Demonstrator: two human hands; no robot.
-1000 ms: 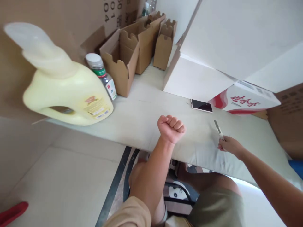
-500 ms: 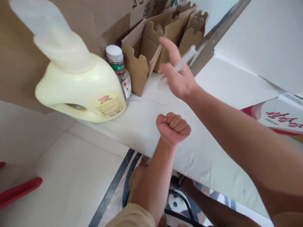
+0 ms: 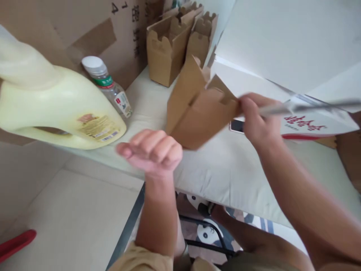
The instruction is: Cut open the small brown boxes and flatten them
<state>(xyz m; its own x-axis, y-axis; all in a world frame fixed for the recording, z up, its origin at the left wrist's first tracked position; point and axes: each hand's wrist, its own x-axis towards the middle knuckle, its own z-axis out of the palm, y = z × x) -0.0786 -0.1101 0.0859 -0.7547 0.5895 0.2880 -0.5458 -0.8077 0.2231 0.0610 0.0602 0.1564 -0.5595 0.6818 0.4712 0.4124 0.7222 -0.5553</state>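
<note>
My right hand (image 3: 261,120) pinches the edge of a small open cardboard box (image 3: 208,116), holding it tilted over the cloth-covered table (image 3: 214,169). A slim white-grey stick (image 3: 293,108) also juts from that hand; it is blurred, and its kind cannot be made out. My left hand (image 3: 152,150) is curled into a fist just in front of the box's lower left corner. No object shows in the fist. Left of it stand a clear plastic bottle (image 3: 114,90) with a white cap and a large pale yellow jug (image 3: 64,98) with a handle.
More open cardboard boxes (image 3: 162,56) stand in a row at the back, beside a big brown carton (image 3: 56,22). A white panel (image 3: 282,34), a red-and-white printed box (image 3: 324,118) and a phone (image 3: 237,125) are on the right. A red bar (image 3: 17,244) shows lower left.
My right hand has taken the nearest cardboard box from the row and carried it toward the right and nearer. My left fist appears farther left; the view has turned rightward.
</note>
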